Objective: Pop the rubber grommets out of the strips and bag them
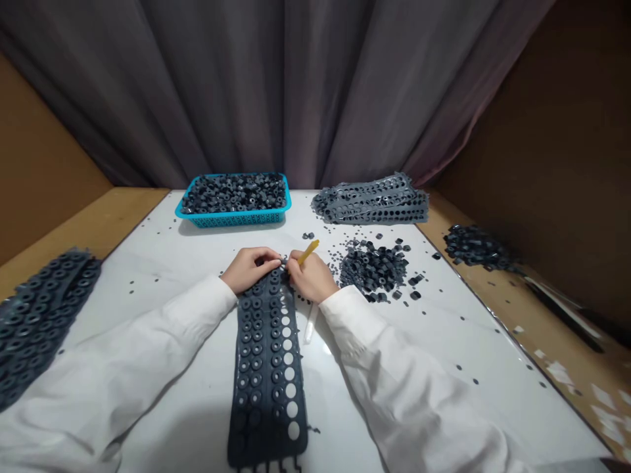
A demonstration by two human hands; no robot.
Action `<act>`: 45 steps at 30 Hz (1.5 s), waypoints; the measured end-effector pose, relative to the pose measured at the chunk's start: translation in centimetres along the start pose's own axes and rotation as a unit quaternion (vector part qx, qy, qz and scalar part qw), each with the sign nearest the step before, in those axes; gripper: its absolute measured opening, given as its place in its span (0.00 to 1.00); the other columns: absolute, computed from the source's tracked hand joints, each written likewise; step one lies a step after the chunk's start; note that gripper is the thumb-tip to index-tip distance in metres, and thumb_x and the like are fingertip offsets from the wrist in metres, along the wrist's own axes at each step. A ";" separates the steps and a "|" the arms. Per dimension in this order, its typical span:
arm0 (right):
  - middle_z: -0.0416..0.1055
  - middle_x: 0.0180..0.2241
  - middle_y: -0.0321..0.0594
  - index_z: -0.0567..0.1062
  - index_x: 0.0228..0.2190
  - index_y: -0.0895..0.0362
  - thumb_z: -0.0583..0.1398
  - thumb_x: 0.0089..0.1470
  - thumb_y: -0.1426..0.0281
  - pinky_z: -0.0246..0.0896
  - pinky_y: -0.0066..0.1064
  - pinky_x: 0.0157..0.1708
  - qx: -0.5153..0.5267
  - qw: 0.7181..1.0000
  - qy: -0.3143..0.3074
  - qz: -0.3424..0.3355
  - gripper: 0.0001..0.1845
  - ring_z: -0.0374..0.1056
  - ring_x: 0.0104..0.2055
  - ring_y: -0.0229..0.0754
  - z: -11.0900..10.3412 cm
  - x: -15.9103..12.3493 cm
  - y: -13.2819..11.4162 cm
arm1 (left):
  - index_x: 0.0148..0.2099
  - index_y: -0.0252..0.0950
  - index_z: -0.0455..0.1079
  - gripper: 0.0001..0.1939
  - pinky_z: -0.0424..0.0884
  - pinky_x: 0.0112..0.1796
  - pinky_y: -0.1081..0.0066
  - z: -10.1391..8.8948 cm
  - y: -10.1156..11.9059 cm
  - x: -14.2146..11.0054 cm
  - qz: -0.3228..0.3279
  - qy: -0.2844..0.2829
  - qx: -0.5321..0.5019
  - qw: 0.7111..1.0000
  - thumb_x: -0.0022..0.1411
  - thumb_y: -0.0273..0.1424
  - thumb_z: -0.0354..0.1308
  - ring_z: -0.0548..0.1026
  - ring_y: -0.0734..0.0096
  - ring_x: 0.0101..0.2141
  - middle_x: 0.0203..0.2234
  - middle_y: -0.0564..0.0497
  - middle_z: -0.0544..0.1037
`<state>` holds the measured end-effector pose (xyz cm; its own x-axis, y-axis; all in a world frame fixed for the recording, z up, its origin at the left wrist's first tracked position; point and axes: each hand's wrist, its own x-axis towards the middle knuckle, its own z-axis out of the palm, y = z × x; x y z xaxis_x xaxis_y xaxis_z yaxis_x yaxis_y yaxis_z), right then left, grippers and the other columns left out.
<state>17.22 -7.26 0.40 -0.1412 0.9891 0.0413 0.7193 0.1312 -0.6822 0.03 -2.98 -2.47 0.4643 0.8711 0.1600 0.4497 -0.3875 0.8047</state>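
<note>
A long black rubber sheet (pixel 266 368) with rows of moulded rings lies lengthwise in front of me. Its right-hand column shows round holes with the white table behind them. At the sheet's far end, my left hand (pixel 251 268) is closed, thumb and forefinger pressed together at a small dark piece I cannot make out. Beside it, touching or nearly touching its fingertips, my right hand (pixel 311 277) grips a slim yellow-handled tool (pixel 309 251). The tool's working tip is hidden among the fingers.
A blue basket (pixel 236 219) full of small black rings stands at the back. Punched sheets (pixel 372 200) are stacked back right, above a heap of black pieces (pixel 374 268). More ringed sheets (pixel 44 309) lie left. A dark pile (pixel 478 246) and black-handled knife-like tool (pixel 562 312) lie right.
</note>
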 end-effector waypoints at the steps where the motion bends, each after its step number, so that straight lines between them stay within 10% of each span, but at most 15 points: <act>1: 0.69 0.20 0.38 0.67 0.21 0.56 0.48 0.53 0.69 0.50 0.28 0.26 0.013 1.000 0.004 -0.004 0.13 0.64 0.26 0.39 0.0 0.0 0.1 | 0.37 0.33 0.74 0.15 0.68 0.36 0.70 -0.1 -0.1 0.1 -0.016 -0.009 -0.024 1.000 0.56 0.40 0.56 0.74 0.66 0.33 0.32 0.47 0.79; 10: 0.66 0.17 0.32 0.67 0.24 0.56 0.48 0.52 0.70 0.58 0.26 0.23 0.314 0.944 0.101 0.020 0.11 0.62 0.19 0.36 0.4 1.4 2.6 | 0.42 0.31 0.74 0.20 0.68 0.39 0.67 -0.2 -0.2 0.4 -0.089 -0.030 -0.120 0.988 0.52 0.42 0.60 0.74 0.64 0.35 0.36 0.44 0.79; 15: 0.74 0.30 0.37 0.67 0.39 0.54 0.49 0.58 0.60 0.64 0.30 0.36 0.294 0.950 0.090 -0.054 0.14 0.70 0.30 0.38 -0.2 1.1 2.4 | 0.44 0.32 0.72 0.21 0.68 0.36 0.70 -0.2 0.0 0.4 -0.086 -0.021 -0.139 0.986 0.53 0.41 0.60 0.74 0.68 0.33 0.33 0.46 0.78; 23: 0.76 0.37 0.42 0.55 0.30 0.52 0.58 0.47 0.72 0.65 0.34 0.40 0.266 0.954 0.052 -0.129 0.14 0.71 0.37 0.40 1.0 1.1 2.8 | 0.47 0.33 0.65 0.22 0.68 0.37 0.69 0.1 0.1 0.2 -0.066 -0.007 -0.164 0.984 0.54 0.40 0.59 0.75 0.68 0.33 0.29 0.50 0.77; 45: 0.77 0.30 0.41 0.54 0.27 0.52 0.59 0.48 0.70 0.65 0.31 0.34 0.235 0.961 0.078 -0.121 0.15 0.73 0.31 0.41 1.6 0.8 2.8 | 0.50 0.35 0.63 0.23 0.65 0.33 0.72 0.1 0.3 -0.1 0.014 -0.032 -0.051 0.998 0.53 0.34 0.60 0.67 0.74 0.28 0.31 0.52 0.76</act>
<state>18.00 -6.22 -2.66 -0.1349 0.9365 0.3237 0.2859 0.3496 -0.8922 0.21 -3.21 -2.35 0.5248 0.8381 0.1491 0.3576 -0.3759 0.8549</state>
